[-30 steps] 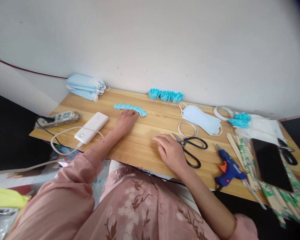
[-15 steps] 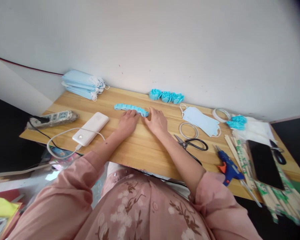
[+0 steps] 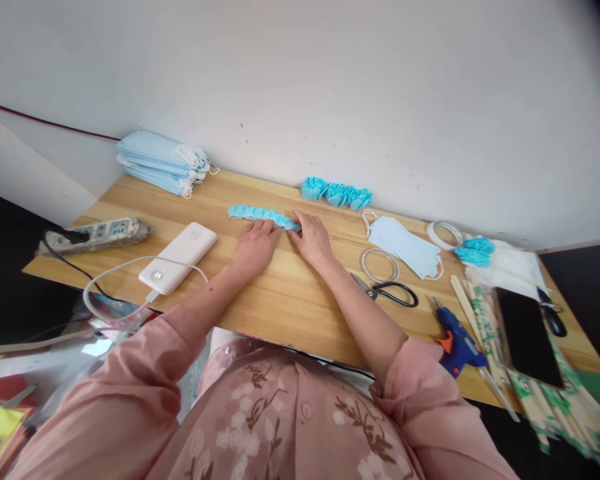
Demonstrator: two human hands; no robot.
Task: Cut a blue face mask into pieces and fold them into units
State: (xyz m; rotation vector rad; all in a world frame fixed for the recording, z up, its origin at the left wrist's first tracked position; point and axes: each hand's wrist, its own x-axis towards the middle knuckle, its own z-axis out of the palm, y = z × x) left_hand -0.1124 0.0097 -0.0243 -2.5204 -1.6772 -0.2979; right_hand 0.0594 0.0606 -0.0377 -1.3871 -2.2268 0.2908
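A long pleated blue strip (image 3: pixel 260 215) lies across the wooden table (image 3: pixel 290 300), towards the wall. My left hand (image 3: pixel 253 243) rests flat on the table with its fingertips against the strip's middle. Beside it, my right hand (image 3: pixel 311 237) touches the strip's right end, fingers stretched forward. Neither hand has lifted the strip.
A stack of blue face masks (image 3: pixel 157 162) sits at the back left, with a power strip (image 3: pixel 95 235) and a white power bank (image 3: pixel 177 258) nearer. To the right lie blue rosettes (image 3: pixel 336 193), loose masks (image 3: pixel 405 243), tape rings (image 3: pixel 379 264), scissors (image 3: pixel 387 291), a blue glue gun (image 3: pixel 456 340), wooden sticks (image 3: pixel 485 313) and a phone (image 3: pixel 527 335).
My right hand left the spot by the scissors and moved left and forward to the strip's right end. The left hand stayed on the strip. The view shifted slightly.
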